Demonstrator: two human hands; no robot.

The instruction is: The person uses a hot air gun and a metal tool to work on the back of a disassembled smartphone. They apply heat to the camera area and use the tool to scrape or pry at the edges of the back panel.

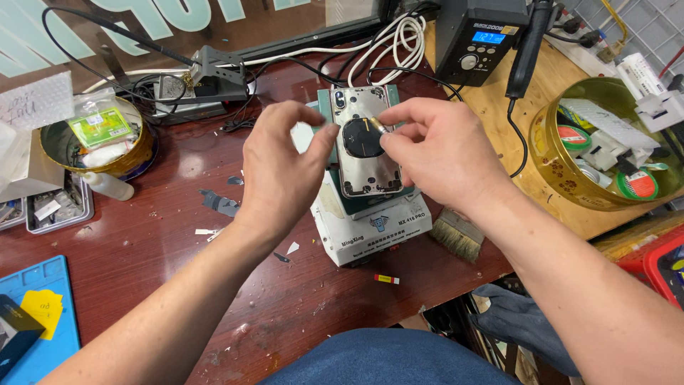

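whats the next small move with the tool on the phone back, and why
Probably work the tool tip a little further along the edge of the black round coil. The right hand holds the tip at the coil's upper right rim, the coil lies flat in the phone back, and the left hand pinches the housing's left edge to steady it.

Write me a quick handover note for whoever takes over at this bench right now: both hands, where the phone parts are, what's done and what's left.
Left hand: steadying the left edge of the phone housing, fingers pinched; whether it grips anything cannot be told.
Right hand: holding a thin metal tool, tip on the round black coil.
Housing lies open side up on the white heating station, middle of the red table.
Done: housing is open, coil exposed.
Left: coil still sits in the housing.
Brush lies right of the station.
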